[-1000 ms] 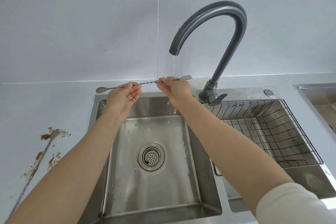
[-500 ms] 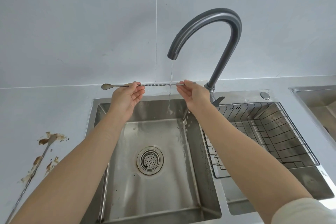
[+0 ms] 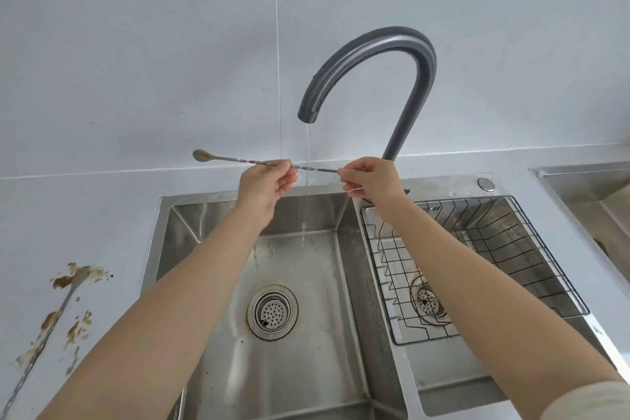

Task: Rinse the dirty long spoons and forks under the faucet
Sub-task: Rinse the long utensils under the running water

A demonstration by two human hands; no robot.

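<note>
A long twisted-handle spoon (image 3: 235,159) is held level above the left sink basin (image 3: 293,351), its bowl pointing left. My left hand (image 3: 266,182) pinches its shaft left of the water stream. My right hand (image 3: 371,181) pinches the other end, which is hidden in my fingers. A thin stream of water falls from the grey gooseneck faucet (image 3: 385,54) across the shaft between my hands. A second long utensil (image 3: 51,327), smeared with brown food, lies on the white counter at the left among brown stains.
A black wire rack (image 3: 531,269) sits in the right basin beside the faucet base. A round button (image 3: 485,183) is on the sink deck. Another sink's edge (image 3: 579,170) shows at the far right. A white tiled wall stands behind.
The spoon has slid left, so the stream now hits the shaft closer to my right hand. My right hand has moved right along the shaft to its end, and the view has tilted.
</note>
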